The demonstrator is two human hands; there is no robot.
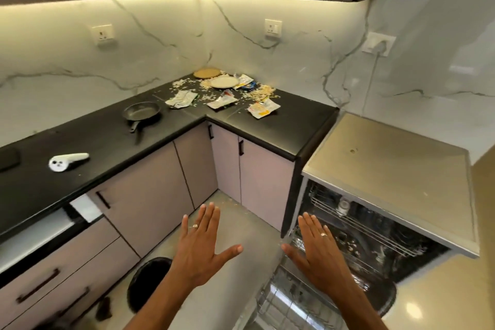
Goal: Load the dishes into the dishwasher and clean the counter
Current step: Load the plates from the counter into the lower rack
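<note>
1. Two bare hands of mine are out in front, palms down and fingers spread flat, holding nothing: my left hand [199,242] at about 6 o'clock over the floor, my right hand [318,246] at about 5 o'clock above the dishwasher's [375,225] lower rack [289,300], which stands pulled out.
2. At 9 o'clock on the black counter [267,126] lies a white handheld device [67,162], no part of the load as I judge it.
3. At 10 o'clock sits the frying pan [142,112], upright, handle pointing toward me, well apart from the mess.
4. At 12 o'clock, in the counter's corner, are a white plate [224,82] and, just behind it, what seems to be a brown plate or lid [206,72]; it is too small for me to be sure.
5. Around them lie torn wrappers [263,109] and scattered crumbs [261,94].
6. At 3 o'clock the dishwasher stands open; its racks look bare of dishes.
7. I judge the task barely begun: nothing is loaded, nothing wiped.
8. My next move calls for reaching to the counter, curling my fingers round the pan handle or lifting the white plate by its rim, and carrying it to the lower rack.
</note>
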